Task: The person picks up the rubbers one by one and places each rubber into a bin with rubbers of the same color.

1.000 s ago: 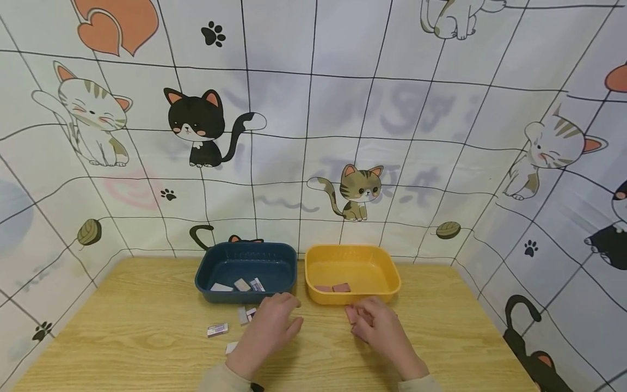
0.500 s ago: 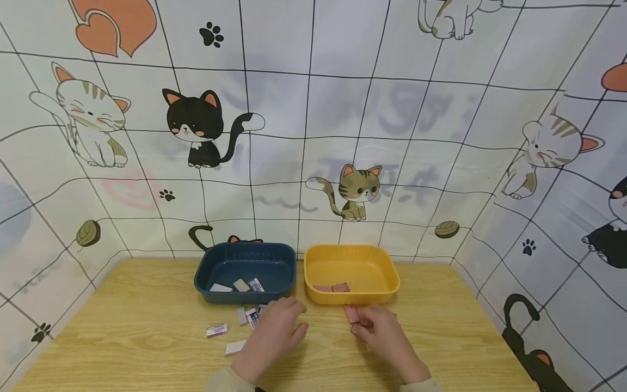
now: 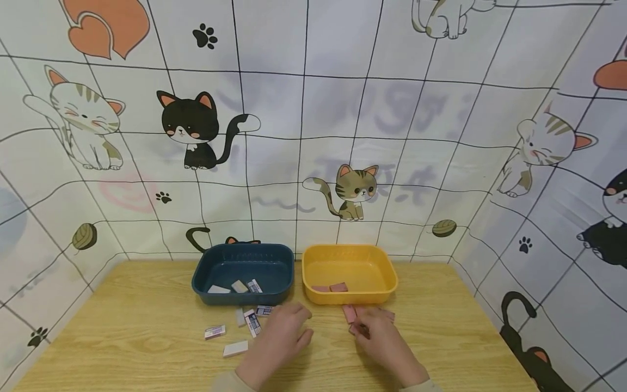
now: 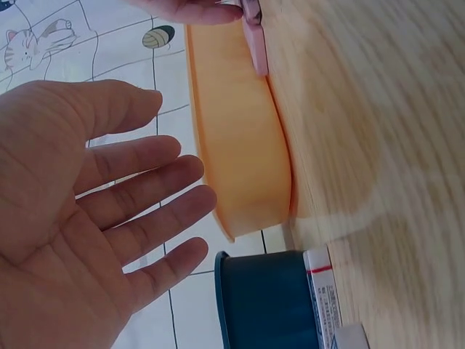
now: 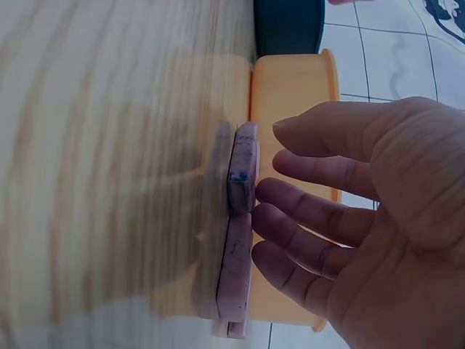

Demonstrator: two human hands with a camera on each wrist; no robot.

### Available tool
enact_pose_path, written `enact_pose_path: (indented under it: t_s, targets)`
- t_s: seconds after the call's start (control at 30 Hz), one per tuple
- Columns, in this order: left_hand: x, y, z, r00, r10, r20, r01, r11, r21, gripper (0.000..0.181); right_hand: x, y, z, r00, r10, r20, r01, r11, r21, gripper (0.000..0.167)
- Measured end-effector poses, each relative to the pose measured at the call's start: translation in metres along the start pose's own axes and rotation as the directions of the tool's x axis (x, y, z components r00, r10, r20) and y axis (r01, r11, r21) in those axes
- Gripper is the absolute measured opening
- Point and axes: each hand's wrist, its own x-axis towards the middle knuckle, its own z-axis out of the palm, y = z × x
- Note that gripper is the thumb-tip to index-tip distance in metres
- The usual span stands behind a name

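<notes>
Your left hand (image 3: 283,333) and right hand (image 3: 381,333) are released; only the right wrist view shows the pink block's (image 5: 245,153) blue mark (image 5: 240,177).

white backdrop (image 3: 276,103) at twelve o'clock, crossed by a black grid; orange hearts (image 3: 129,27) and a black-and-white cartoon cat (image 3: 190,130) at ten; pale yellow, wood-grained table (image 3: 325,375) at six; dark blue tray (image 3: 242,267) between seven and eight; white blocks (image 3: 252,323) at seven, some banded in navy print; yellow tray (image 3: 350,267) at five; dusty pink blocks (image 3: 349,314), dark-speckled, also at five
</notes>
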Motion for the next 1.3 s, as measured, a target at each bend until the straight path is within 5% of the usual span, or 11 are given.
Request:
enact_pose_path:
  t_s: [0.37, 0.93, 1.3]
  targets:
    - [-0.001, 0.005, 0.008, 0.996, 0.077, -0.047, -0.076, 0.997, 0.005, 0.013, -0.004, -0.004, 0.001, 0.998, -0.058, 0.024, 0.06, 0.993, -0.106, 0.016]
    - [-0.001, 0.007, 0.007, 0.999, 0.047, -0.009, -0.047, 0.999, -0.011, 0.014, -0.002, -0.009, 0.007, 0.989, -0.146, -0.005, 0.144, 0.979, -0.143, 0.021]
    - [0.0, 0.01, 0.006, 0.999, 0.044, 0.015, -0.044, 0.999, -0.008, 0.015, 0.002, -0.011, -0.006, 0.995, -0.098, 0.012, 0.099, 0.988, -0.119, 0.02]
